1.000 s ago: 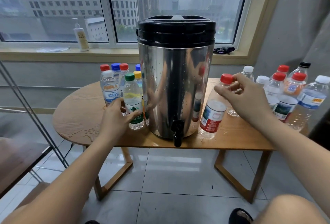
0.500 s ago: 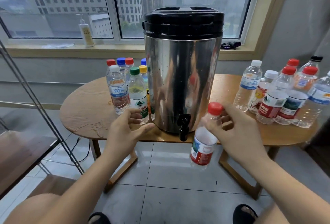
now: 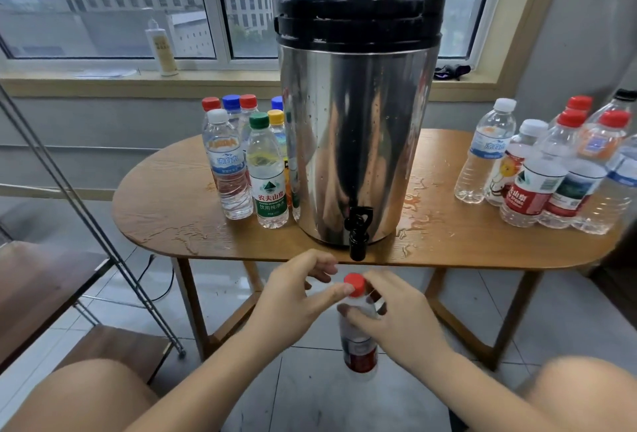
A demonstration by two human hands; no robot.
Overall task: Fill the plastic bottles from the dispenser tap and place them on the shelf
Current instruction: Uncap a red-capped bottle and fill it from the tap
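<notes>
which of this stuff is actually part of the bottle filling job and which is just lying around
Job:
bottle gripped by the right hand; its cap, left hand on it; dispenser; tap; left bottles; right bottles; shelf; table

Lying about, all on the sill:
pump bottle; paper; dark bundle
</notes>
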